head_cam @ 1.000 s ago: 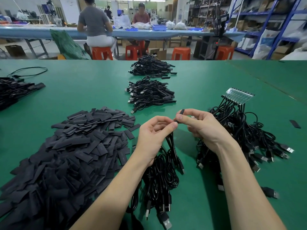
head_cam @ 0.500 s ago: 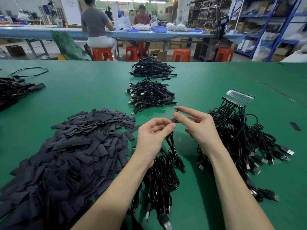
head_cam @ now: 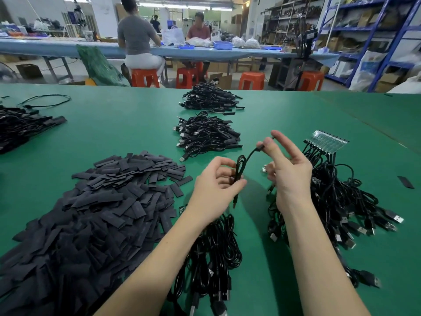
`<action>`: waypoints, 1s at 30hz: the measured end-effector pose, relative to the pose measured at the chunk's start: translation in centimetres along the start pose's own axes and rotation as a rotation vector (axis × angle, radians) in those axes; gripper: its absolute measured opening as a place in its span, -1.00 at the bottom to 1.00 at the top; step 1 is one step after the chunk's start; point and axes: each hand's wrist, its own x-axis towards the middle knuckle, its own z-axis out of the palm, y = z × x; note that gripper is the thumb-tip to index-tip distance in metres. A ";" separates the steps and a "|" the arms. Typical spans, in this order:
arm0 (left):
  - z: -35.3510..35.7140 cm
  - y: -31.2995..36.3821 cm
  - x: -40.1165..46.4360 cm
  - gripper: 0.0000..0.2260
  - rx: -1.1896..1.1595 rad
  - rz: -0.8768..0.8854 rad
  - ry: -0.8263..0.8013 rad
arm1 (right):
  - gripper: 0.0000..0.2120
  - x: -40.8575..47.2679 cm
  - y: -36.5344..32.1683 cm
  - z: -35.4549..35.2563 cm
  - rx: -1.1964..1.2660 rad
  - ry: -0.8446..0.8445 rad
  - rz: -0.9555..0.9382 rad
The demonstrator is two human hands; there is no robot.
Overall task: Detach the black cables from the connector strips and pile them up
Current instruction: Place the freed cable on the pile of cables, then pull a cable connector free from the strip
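- Green table (head_cam: 127, 133) across the whole foreground, bearing everything below.
- Big heap of flat black strips (head_cam: 95, 215) at left, spilling toward the near edge.
- Tangle of black cables (head_cam: 341, 201) at right, behind the right wrist, far ends plugged in a row into a clear connector strip (head_cam: 327, 143), USB plugs fanned out toward the right edge.
- 2 finished cable piles (head_cam: 207, 135) mid-table, 1 behind the other; another dark pile (head_cam: 20, 126) at far left.
- Loose bundle (head_cam: 214, 254) of freed cables near the body, between the forearms.
- Left hand (head_cam: 216, 188) raised over the table, thumb and curled fingers pinching a looped cable (head_cam: 240, 169).
- Right hand (head_cam: 289, 169) just beside it, thumb and forefinger pinching that cable's upper end, remaining fingers spread.
- Single strip (head_cam: 405, 182) alone at far right.
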 end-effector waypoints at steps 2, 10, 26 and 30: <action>-0.7 0.5 1.2 -0.70 0.126 0.081 0.076 | -0.75 0.1 0.0 0.0 -0.067 0.021 0.046; -4.4 -1.0 10.2 -0.88 1.234 0.252 0.051 | -0.75 -0.4 1.3 0.7 -0.274 -0.111 0.205; -4.6 -1.4 14.2 -0.82 1.436 0.091 -0.010 | -0.76 -1.2 2.0 2.6 -1.231 -0.693 0.191; -4.1 -1.1 11.2 -0.79 1.098 0.076 0.049 | -0.71 -1.7 2.2 3.4 -1.137 -0.687 0.332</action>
